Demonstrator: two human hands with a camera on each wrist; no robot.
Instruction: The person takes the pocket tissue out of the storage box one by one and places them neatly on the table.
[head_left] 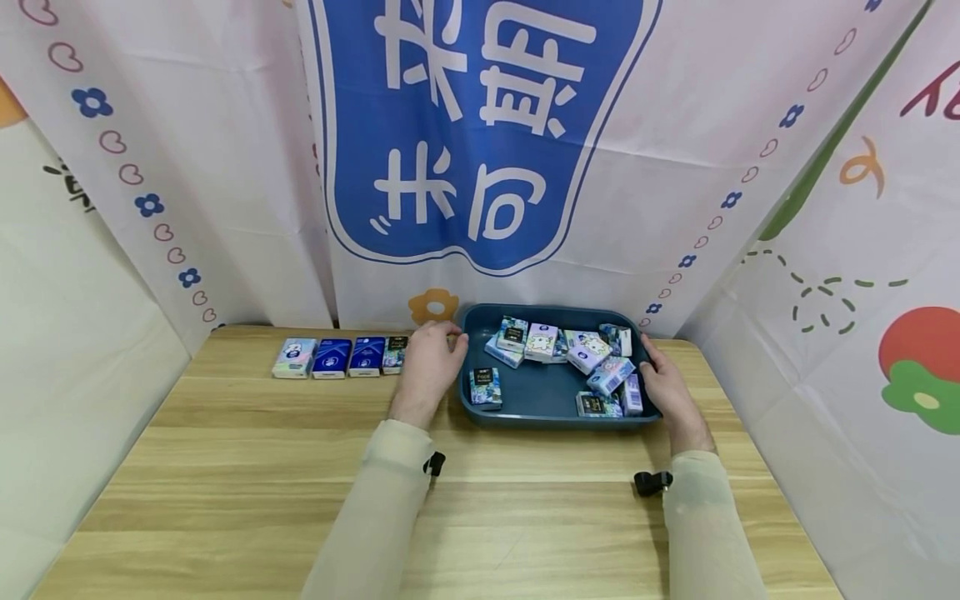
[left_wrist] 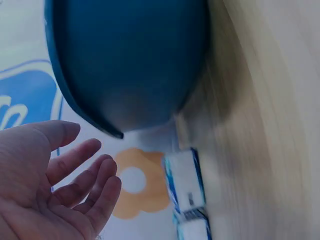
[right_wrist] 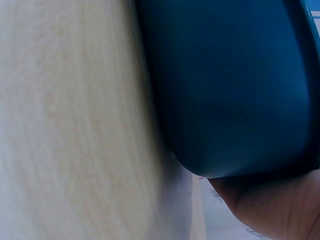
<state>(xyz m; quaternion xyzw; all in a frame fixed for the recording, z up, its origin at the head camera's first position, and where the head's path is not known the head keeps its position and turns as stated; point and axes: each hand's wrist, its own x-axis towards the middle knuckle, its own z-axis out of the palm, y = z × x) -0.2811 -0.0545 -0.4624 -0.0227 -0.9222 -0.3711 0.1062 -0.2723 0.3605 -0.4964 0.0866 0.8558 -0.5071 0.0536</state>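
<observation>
A dark blue tray (head_left: 540,408) stands at the back of the wooden table, holding several small tissue packs (head_left: 542,342). My right hand (head_left: 670,392) grips the tray's right end at the rim. In the right wrist view, part of the right hand (right_wrist: 280,207) lies against the tray wall (right_wrist: 230,100). Just off the tray's left end is my left hand (head_left: 429,367), its fingers loosely bent and nothing in them. Left of it, a row of tissue packs (head_left: 332,358) lies on the table; the left hand partly covers the rightmost end.
The wooden table (head_left: 225,467) runs forward from the row and the tray. Printed cloth (head_left: 255,208) hangs right behind the table's back edge, and more cloth (head_left: 825,400) closes off the right side.
</observation>
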